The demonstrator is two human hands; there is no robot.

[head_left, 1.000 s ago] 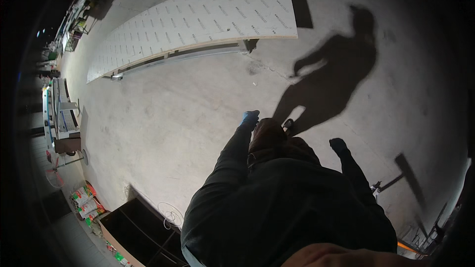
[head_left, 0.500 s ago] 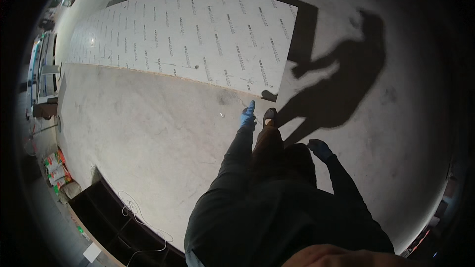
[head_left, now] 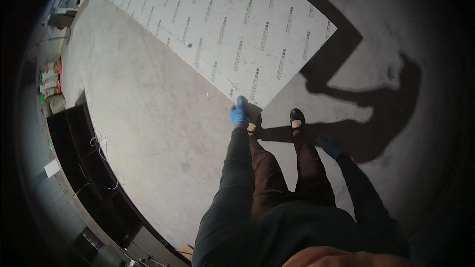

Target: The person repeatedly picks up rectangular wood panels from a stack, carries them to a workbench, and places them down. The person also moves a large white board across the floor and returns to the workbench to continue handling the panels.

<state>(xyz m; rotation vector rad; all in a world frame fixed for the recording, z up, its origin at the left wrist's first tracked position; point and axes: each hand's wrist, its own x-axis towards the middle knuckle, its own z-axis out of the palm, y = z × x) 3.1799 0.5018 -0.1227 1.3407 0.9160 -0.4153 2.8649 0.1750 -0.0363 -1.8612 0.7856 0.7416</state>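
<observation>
My left hand point(head_left: 239, 112), in a blue glove, is at the near corner of a large pale panel point(head_left: 222, 34) with rows of dark print. Its thumb lies over the panel's edge and the fingers appear closed on it; their undersides are hidden. The panel casts a broad shadow beside it, so it stands off the floor. My right hand point(head_left: 330, 146), gloved and in shade, hangs to the right of my leg. Nothing shows in it, and its fingers look loosely apart.
Grey concrete floor point(head_left: 148, 133) surrounds me, with my shadow point(head_left: 376, 123) on the right. A long dark open cabinet point(head_left: 94, 163) lies at lower left with a white cable point(head_left: 105, 151) over it. Colourful bags point(head_left: 50, 79) are at the left. My shoes point(head_left: 297, 115) are near the panel corner.
The view has turned, and the panel now slants more steeply. My left hand has come onto the panel's edge near its corner. My feet have moved apart; my right hand still hangs.
</observation>
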